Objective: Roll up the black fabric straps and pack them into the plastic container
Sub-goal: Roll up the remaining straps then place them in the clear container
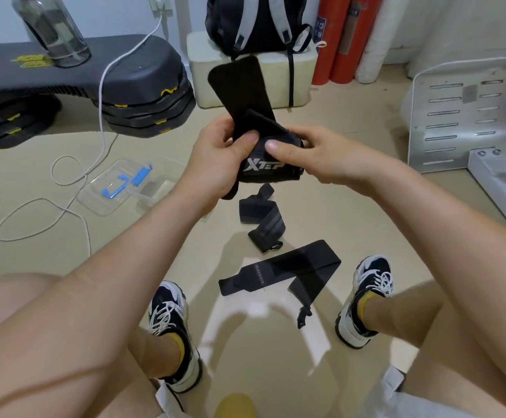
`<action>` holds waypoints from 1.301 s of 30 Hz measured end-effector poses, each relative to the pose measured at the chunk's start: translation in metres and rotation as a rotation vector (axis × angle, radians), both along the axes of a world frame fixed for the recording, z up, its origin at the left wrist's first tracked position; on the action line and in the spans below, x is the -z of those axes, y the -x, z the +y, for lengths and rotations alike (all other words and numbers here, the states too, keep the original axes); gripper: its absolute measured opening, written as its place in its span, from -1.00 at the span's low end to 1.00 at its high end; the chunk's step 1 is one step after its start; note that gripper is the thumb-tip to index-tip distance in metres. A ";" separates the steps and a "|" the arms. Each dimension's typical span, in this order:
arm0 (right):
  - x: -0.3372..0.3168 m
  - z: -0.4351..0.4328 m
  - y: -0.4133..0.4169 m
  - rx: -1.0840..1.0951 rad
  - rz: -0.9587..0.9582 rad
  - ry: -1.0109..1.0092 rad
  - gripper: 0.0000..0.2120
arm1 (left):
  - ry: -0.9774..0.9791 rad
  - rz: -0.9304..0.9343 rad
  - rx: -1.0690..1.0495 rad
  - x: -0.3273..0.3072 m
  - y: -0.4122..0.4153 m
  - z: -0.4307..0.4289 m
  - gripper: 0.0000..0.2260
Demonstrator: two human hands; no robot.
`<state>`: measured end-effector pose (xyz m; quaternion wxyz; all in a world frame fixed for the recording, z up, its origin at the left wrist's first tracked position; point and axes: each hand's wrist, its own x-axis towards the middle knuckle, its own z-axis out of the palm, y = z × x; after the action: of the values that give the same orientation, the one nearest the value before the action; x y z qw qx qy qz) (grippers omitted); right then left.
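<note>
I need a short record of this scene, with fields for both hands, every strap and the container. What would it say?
left hand: grips the XTEP strap, thumb on top
right hand: pinches the same strap's bundled part, thumb on top
XTEP strap: held in the air, partly rolled, free end pointing up
grey-striped strap: loose on the floor, below the hands
long black strap: unrolled on the floor between the shoes
plastic container: clear, on the floor at the person's left, no strap visible inside

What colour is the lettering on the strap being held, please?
Silvery white lettering on black strap; head view.
</note>
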<state>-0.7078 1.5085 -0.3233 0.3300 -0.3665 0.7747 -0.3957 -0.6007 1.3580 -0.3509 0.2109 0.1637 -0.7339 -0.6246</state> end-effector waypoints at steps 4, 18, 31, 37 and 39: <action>-0.001 0.002 0.002 0.026 -0.033 -0.031 -0.65 | 0.056 0.040 0.065 -0.002 -0.005 0.002 -0.79; 0.012 -0.003 0.012 0.054 0.522 0.105 -0.27 | 0.628 0.085 0.182 -0.021 -0.013 -0.012 -0.81; 0.029 -0.004 0.006 0.110 0.616 0.213 -0.29 | 0.368 -0.051 0.137 -0.024 -0.016 -0.018 -0.87; 0.038 -0.009 -0.004 0.136 0.545 0.301 -0.33 | 0.316 -0.019 -0.020 -0.019 -0.014 -0.015 -0.83; 0.039 -0.011 -0.009 0.139 0.536 0.338 -0.35 | 0.154 -0.010 -0.057 -0.019 -0.012 -0.014 -0.77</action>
<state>-0.6992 1.4976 -0.3620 0.0207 -0.4534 0.7806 -0.4296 -0.5885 1.3441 -0.3323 0.2370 0.1710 -0.7759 -0.5590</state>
